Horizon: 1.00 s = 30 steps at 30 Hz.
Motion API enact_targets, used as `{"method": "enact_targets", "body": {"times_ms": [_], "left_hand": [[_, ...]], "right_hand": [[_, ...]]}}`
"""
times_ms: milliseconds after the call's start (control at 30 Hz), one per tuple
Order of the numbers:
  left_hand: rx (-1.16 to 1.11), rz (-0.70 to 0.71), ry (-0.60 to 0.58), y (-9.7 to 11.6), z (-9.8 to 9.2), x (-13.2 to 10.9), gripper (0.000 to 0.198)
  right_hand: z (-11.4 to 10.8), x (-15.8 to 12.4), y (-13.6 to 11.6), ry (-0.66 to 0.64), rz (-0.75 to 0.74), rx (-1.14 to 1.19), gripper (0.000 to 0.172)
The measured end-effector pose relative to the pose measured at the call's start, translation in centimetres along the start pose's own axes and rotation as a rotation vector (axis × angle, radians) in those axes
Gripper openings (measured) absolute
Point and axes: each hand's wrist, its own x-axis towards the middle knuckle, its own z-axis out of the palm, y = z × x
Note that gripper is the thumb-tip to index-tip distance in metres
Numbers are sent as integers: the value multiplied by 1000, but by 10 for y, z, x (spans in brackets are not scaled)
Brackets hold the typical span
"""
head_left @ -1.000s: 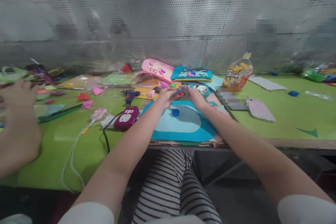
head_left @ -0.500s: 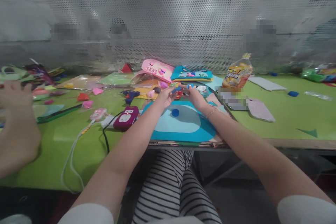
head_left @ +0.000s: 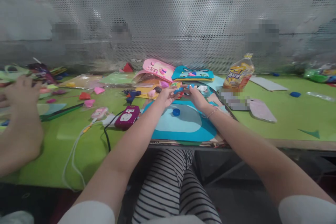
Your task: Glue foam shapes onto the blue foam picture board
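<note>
My left hand [head_left: 165, 96] and my right hand [head_left: 195, 96] meet over the far edge of a blue felt sheet [head_left: 183, 126] with a lighter blue oval on it. The left fingers pinch a small blue felt piece [head_left: 177, 90]. The right fingers are curled close beside it, touching small coloured bits I cannot make out. A round dark-blue piece [head_left: 176, 112] lies on the felt just below both hands.
A green table [head_left: 288, 115] carries pink [head_left: 157, 68] and teal [head_left: 193, 74] felt pouches, a glue gun [head_left: 131, 94], a purple phone [head_left: 126, 117] with cable, and a yellow snack bag [head_left: 238, 71]. Another person's arm [head_left: 18, 126] rests at left. A perforated metal screen [head_left: 168, 24] stands behind.
My hands stayed together with only slight finger movement; the blue piece sits a little higher in the left fingers. The other person's hand at left shifted slightly.
</note>
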Motion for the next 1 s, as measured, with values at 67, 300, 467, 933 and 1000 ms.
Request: {"method": "enact_targets", "body": {"times_ms": [67, 300, 467, 933, 1000], "left_hand": [[10, -10, -4, 0, 0, 0, 21], [18, 16, -38, -1, 3, -2, 5], [84, 58, -19, -4, 2, -2, 12], [59, 32, 12, -2, 8, -4, 1], [110, 58, 9, -3, 7, -4, 12]], "right_hand": [[0, 1, 1, -2, -1, 20, 41], [3, -2, -1, -7, -1, 29, 40], [8, -8, -5, -23, -10, 33, 39], [2, -1, -4, 143, -123, -55, 34], [-2, 2, -3, 215, -151, -74, 30]]}}
